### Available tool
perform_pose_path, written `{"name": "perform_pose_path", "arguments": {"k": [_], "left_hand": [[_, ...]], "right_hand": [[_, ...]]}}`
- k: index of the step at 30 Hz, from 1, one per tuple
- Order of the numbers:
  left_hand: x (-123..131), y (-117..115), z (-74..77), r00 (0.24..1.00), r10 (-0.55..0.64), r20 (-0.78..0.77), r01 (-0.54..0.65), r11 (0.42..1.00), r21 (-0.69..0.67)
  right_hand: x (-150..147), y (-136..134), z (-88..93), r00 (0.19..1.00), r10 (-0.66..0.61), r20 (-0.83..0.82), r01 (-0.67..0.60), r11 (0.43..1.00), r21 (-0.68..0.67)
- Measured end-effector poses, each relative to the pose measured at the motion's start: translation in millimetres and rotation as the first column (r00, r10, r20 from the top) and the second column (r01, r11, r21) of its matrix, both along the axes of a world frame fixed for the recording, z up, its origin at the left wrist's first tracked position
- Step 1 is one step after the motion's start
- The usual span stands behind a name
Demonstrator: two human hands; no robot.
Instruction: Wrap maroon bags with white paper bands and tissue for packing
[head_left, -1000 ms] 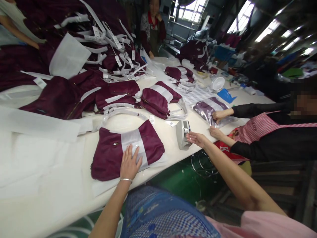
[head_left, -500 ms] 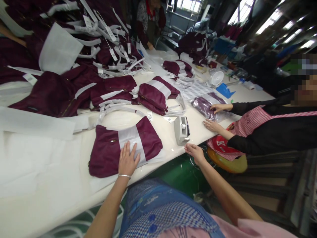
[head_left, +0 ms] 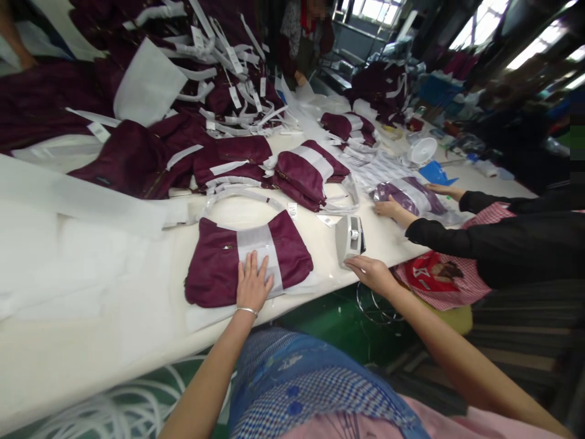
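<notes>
A maroon bag [head_left: 214,268] with a white band across its middle lies flat near the front edge of the white table [head_left: 114,341]. My left hand [head_left: 253,285] rests flat on that band, fingers spread, a thin bracelet on the wrist. My right hand [head_left: 371,271] is at the table's edge, just under a grey tape dispenser [head_left: 349,239], fingers slightly curled and close to its base. Whether the fingers touch the dispenser is unclear.
Several more maroon bags [head_left: 307,174] with white straps and tags pile toward the back. White sheets [head_left: 68,244] cover the left. A co-worker's hands [head_left: 388,208] press a plastic-wrapped bag [head_left: 406,194] at right. Another person [head_left: 306,36] stands at the far end. A small white fan [head_left: 421,149] sits there.
My right hand went from the dispenser down to the table's edge, then back up near its base. My left hand stayed on the bag. The co-worker's hands shifted on the wrapped bag.
</notes>
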State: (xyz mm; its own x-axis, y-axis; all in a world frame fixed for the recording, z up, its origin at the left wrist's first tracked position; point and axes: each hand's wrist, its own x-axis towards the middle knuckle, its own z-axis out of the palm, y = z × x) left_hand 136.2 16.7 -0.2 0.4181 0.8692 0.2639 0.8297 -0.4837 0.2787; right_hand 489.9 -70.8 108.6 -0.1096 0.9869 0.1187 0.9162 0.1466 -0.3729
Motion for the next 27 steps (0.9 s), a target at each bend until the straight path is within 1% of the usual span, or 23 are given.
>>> {"name": "perform_pose_path", "arguments": {"k": [2, 3, 6, 8, 10, 11, 13, 15, 18, 20, 22, 25, 27], "left_hand": [[4, -2, 5.5, 1.0, 0.002, -0.03, -0.002, 1.0, -0.008], [7, -2, 7.6, 0.999, -0.002, -0.043, 0.001, 1.0, -0.019], [17, -3, 7.9, 0.998, 0.0, -0.061, -0.004, 0.998, -0.061], [22, -2, 3.0, 0.999, 0.017, -0.049, -0.021, 0.997, -0.079], [25, -2, -4.2, 0.999, 0.029, -0.033, -0.032, 0.995, -0.093], [25, -3, -7.9, 0.999, 0.033, -0.025, -0.035, 0.994, -0.1], [24, -4, -14.2, 0.999, 0.038, -0.006, -0.038, 0.994, -0.107], [22, -5, -18.1, 0.999, 0.044, 0.021, -0.042, 0.994, -0.098], [22, -5, -19.5, 0.997, 0.054, 0.055, -0.05, 0.996, -0.079], [22, -6, -18.5, 0.996, 0.063, 0.062, -0.059, 0.995, -0.075], [22, -5, -17.0, 0.996, 0.069, 0.06, -0.065, 0.995, -0.073], [23, -5, -14.7, 0.996, 0.073, 0.04, -0.071, 0.995, -0.065], [22, -6, -13.6, 0.997, 0.077, 0.026, -0.075, 0.995, -0.06]], "right_hand": [[-30, 33, 14.7, 0.983, 0.182, 0.008, -0.182, 0.983, -0.006], [-48, 51, 20.5, 0.962, 0.272, 0.006, -0.272, 0.962, -0.017], [-110, 107, 30.3, 0.861, 0.509, 0.013, -0.506, 0.859, -0.075], [-154, 142, 29.0, 0.781, 0.622, 0.05, -0.61, 0.778, -0.149], [-197, 172, 21.7, 0.7, 0.706, 0.109, -0.663, 0.698, -0.27], [-216, 184, 16.5, 0.659, 0.738, 0.146, -0.665, 0.662, -0.345], [-250, 204, 4.5, 0.581, 0.781, 0.231, -0.625, 0.609, -0.488], [-276, 218, -6.9, 0.501, 0.808, 0.312, -0.57, 0.579, -0.584], [-297, 230, -18.5, 0.381, 0.836, 0.395, -0.543, 0.549, -0.636], [-303, 234, -21.4, 0.312, 0.848, 0.428, -0.553, 0.529, -0.644], [-304, 236, -20.9, 0.262, 0.86, 0.438, -0.572, 0.504, -0.647], [-299, 242, -17.9, 0.231, 0.873, 0.429, -0.609, 0.474, -0.636], [-291, 251, -17.3, 0.24, 0.874, 0.423, -0.656, 0.467, -0.593]]}}
